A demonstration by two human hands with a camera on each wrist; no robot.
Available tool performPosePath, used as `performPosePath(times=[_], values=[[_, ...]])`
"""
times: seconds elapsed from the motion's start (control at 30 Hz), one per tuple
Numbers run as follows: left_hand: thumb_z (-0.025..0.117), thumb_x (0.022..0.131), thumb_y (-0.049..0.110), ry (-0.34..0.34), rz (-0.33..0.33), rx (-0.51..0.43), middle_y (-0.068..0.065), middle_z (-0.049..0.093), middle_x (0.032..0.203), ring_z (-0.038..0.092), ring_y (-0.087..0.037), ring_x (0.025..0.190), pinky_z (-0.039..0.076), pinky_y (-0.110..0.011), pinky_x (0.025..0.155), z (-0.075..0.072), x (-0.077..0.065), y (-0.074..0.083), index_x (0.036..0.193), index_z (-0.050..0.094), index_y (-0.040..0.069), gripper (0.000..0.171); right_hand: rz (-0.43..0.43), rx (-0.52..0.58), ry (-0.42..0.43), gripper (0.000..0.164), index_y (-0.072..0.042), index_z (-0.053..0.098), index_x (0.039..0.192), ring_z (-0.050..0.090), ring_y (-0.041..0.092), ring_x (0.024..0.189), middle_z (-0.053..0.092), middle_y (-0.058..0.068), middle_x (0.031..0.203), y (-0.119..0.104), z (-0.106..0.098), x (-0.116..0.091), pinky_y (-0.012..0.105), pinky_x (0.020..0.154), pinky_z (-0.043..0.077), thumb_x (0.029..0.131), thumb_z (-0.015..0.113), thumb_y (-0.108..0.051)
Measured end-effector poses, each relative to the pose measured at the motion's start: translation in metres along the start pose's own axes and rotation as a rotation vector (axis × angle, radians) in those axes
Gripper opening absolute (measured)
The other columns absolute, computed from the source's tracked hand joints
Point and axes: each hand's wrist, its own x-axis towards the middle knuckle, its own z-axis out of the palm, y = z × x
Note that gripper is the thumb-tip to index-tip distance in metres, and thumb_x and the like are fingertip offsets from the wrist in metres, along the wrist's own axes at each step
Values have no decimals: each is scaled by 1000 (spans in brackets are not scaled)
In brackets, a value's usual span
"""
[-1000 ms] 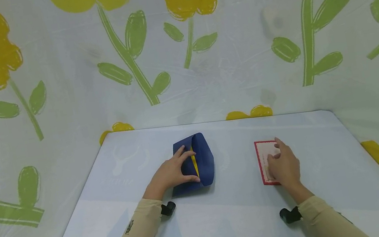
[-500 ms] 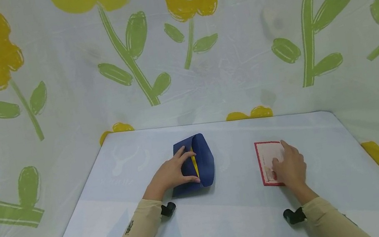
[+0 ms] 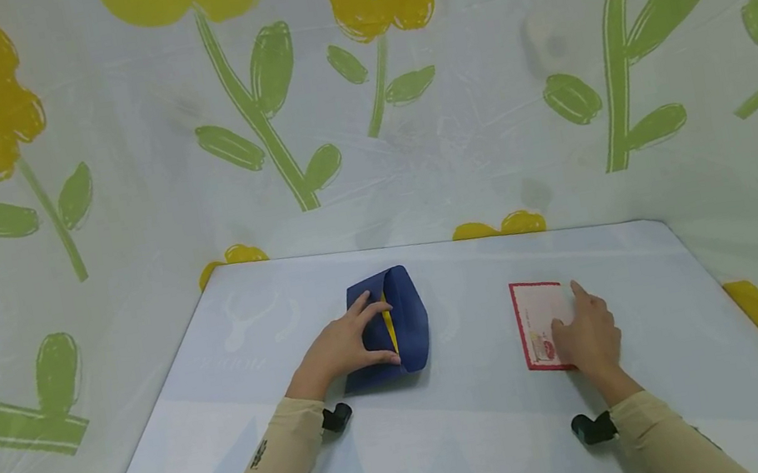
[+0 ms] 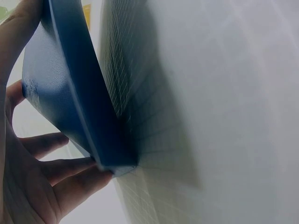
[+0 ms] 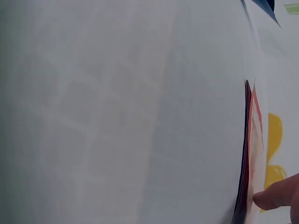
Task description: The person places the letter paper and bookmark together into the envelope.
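Observation:
A dark blue envelope [image 3: 409, 320] with a lifted flap and a yellow strip showing in its opening lies left of the table's middle. My left hand [image 3: 344, 342] grips it, thumb and fingers spread across its body; in the left wrist view the envelope [image 4: 70, 88] stands between thumb and fingers. To the right lies a pale card [image 3: 533, 311] with a red border and small print. My right hand [image 3: 588, 330] is at its right edge, the thumb touching the face of the card [image 5: 254, 154] in the right wrist view. Whether any fingers are beneath the card is hidden.
Both things lie on a pale, patterned table [image 3: 454, 443]. A flower-printed cloth [image 3: 456, 155] hangs behind and beside it. A small black camera [image 3: 592, 428] sits at the right wrist, another black camera [image 3: 337, 417] at the left.
My right hand has slid to the right across the card, uncovering more of its face, while the card has hardly shifted. The left hand and envelope have stayed in place.

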Motion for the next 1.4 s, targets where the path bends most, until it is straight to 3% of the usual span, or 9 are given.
performPosePath(times=[0.23,0.53,0.9,1.17,1.4], values=[[63,56,80,-1,4,-2,0,17,154,54,-37,113,45,-49,90,-1,0,1,134,35,49,88,18,26,-23,77,-5,16,148,39,52,115,31,34,135,2,-1,0,64,91,32,85,59,-19],[63,57,79,-7,1,3,0,17,155,53,-36,115,45,-49,91,-1,0,1,135,35,48,89,-55,77,9,69,2,26,143,42,42,105,50,25,115,1,-2,-2,57,85,37,84,58,-14],[64,57,78,0,7,-6,-1,18,154,53,-36,115,45,-49,90,-1,0,0,136,37,46,89,-30,85,-54,61,-1,32,142,49,36,94,45,26,117,2,-1,-2,54,81,44,87,54,-15],[64,57,78,5,7,-4,-1,18,154,53,-36,115,45,-49,90,0,0,0,136,37,46,89,-48,68,-70,58,-2,34,142,50,39,102,51,26,122,4,0,-1,56,85,42,89,53,-16],[65,57,78,6,7,-8,0,18,154,53,-36,114,46,-49,90,0,0,0,136,37,45,89,-59,68,-50,57,-6,35,142,52,31,85,55,23,116,4,1,-1,42,69,45,90,54,-19]])
